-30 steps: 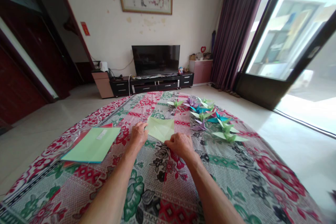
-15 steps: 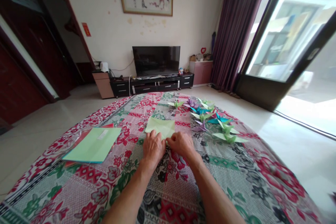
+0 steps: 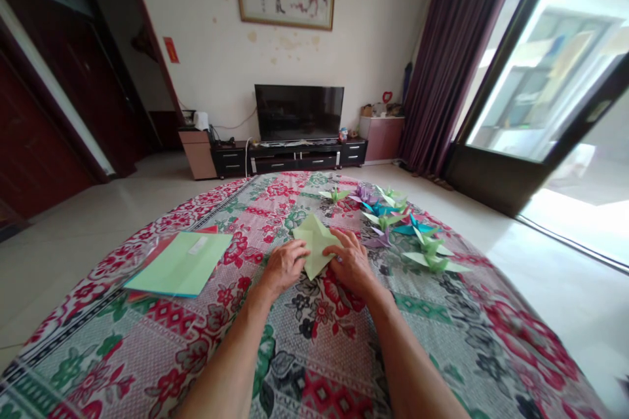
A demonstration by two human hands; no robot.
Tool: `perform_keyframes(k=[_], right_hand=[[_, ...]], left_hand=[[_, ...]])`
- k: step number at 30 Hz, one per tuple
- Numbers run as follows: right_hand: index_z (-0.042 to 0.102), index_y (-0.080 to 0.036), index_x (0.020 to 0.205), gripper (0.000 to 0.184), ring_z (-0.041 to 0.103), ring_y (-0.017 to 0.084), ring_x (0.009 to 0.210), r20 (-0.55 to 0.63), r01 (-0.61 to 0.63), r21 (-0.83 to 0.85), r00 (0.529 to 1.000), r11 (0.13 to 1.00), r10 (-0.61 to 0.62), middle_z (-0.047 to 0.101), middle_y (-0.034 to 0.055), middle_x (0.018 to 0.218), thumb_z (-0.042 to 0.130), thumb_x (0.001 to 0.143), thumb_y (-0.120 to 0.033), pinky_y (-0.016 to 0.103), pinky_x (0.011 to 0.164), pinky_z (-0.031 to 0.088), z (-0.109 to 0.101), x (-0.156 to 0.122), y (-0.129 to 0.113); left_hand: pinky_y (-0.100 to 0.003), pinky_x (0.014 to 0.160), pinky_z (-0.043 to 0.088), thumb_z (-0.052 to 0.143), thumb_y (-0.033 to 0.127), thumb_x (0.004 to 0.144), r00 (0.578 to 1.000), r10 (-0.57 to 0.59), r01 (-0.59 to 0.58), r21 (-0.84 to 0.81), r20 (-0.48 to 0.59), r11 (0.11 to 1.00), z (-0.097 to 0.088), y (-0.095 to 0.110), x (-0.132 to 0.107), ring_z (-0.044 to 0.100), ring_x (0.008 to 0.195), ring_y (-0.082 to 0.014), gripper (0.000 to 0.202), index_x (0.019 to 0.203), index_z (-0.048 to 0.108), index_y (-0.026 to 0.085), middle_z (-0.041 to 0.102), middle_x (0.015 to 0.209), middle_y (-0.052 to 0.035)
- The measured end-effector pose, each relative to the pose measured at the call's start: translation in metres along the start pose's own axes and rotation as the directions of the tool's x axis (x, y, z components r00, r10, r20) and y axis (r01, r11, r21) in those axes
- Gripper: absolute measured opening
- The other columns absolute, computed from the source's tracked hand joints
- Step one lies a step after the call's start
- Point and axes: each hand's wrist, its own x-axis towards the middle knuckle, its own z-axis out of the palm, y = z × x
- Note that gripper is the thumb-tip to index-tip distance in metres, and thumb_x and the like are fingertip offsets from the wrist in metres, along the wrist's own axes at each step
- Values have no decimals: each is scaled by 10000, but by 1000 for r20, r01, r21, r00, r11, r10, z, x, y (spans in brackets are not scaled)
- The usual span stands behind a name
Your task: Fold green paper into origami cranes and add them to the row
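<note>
A light green sheet of folding paper (image 3: 314, 245) lies on the flowered tablecloth in front of me, creased and turned with one corner pointing toward me. My left hand (image 3: 285, 265) has its curled fingers on the paper's left edge. At the right edge, my right hand (image 3: 351, 262) grips the paper between thumb and fingers, its index finger reaching along the top of that side. The fingertips partly cover both edges. Just beyond my right hand sit several folded paper cranes, among them a purple one (image 3: 381, 237) and a light green one (image 3: 435, 258).
A stack of coloured paper (image 3: 170, 268), light green on top with a white label, lies to the left on the tablecloth (image 3: 206, 353). More cranes, including a blue one (image 3: 378, 208), stand at the table's far right. A television (image 3: 299, 112) is against the far wall.
The paper has been turned from square-on to corner toward me. My hands, close together at its near edge before, have moved apart to its left and right sides. The view has shifted slightly.
</note>
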Motion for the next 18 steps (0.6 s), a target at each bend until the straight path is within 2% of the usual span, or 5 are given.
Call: perform_keyframes(k=[3, 7, 11, 14, 18], right_hand=[[704, -299, 884, 278, 208, 300, 1317, 41, -4, -25, 999, 1000, 5, 416, -12, 1395, 511, 723, -181, 561, 1002, 181, -5, 1, -3], [713, -335, 835, 265, 127, 334, 1351, 155, 43, -49, 987, 998, -35, 431, -57, 1387, 550, 691, -184, 648, 989, 7, -15, 3, -16], [710, -324, 762, 192, 155, 344, 1346, 291, 97, -39, 953, 994, -82, 584, -51, 1228, 573, 694, -208, 666, 968, -80, -27, 4, -38], [701, -313, 806, 230, 244, 337, 1313, 376, 89, -36, 924, 995, -69, 645, -23, 1108, 602, 657, -169, 666, 976, -34, -33, 2, -43], [684, -301, 888, 327, 394, 307, 1197, 366, 5, -42, 931, 999, 11, 633, 4, 1116, 625, 617, -127, 600, 973, 194, -39, -2, -23]], left_hand=[[-306, 962, 425, 504, 145, 787, 1000, 2, -3, -21, -7, 1000, 0, 2, 0, 571, 1078, -180, 247, 921, 702, 204, 628, 1158, -54], [-311, 985, 413, 590, 247, 740, 999, -8, 9, -35, 36, 999, -5, 3, 0, 558, 1100, -199, 204, 900, 709, 204, 612, 1187, -65], [-307, 1040, 362, 583, 216, 723, 989, 62, -51, -86, 132, 995, -12, -3, 0, 488, 1193, -194, 263, 958, 700, 218, 591, 1231, -33], [-342, 1074, 320, 542, 161, 725, 981, 76, -64, -75, 180, 995, -14, -7, 0, 433, 1245, -206, 336, 1019, 688, 236, 579, 1255, -7], [-404, 1081, 303, 517, 132, 729, 974, 78, -71, -38, 211, 997, -13, -6, -2, 385, 1281, -225, 407, 1086, 658, 268, 545, 1298, 6]])
